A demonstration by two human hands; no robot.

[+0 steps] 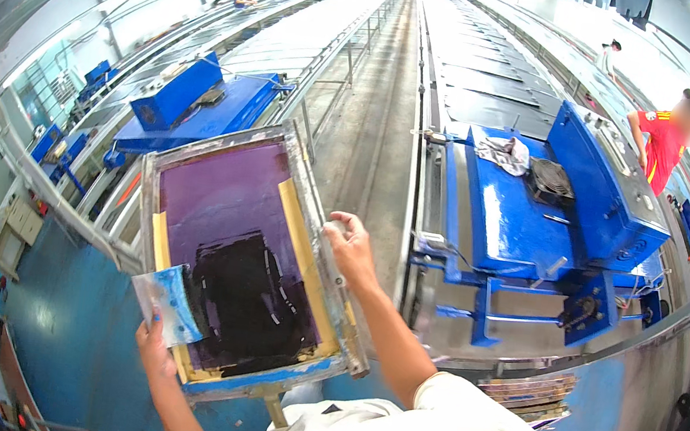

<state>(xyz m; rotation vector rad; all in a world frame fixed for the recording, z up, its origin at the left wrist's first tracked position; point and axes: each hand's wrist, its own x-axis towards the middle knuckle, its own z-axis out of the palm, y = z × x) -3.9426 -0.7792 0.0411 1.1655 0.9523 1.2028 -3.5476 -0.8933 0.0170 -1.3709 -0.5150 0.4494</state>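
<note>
A screen-printing frame [281,208] lies tilted in front of me, with purple mesh, yellowish tape along its sides and a wide patch of wet-looking black ink over the lower mesh. At its lower left corner, my left hand [154,349] is closed on a flat scraper card [166,301], whitish and smeared with blue. The card's right edge overlaps the inked area. My right hand [351,251] is beside the frame's right rail, fingers curled together around something small and pale that I cannot make out.
On the right stands a blue printing machine [500,217] carrying a crumpled cloth [503,153] and a black fan-like unit [550,180]. Another blue machine [194,115] is at the left. Long tables flank a central aisle [373,124]. A person in red [662,147] stands far right.
</note>
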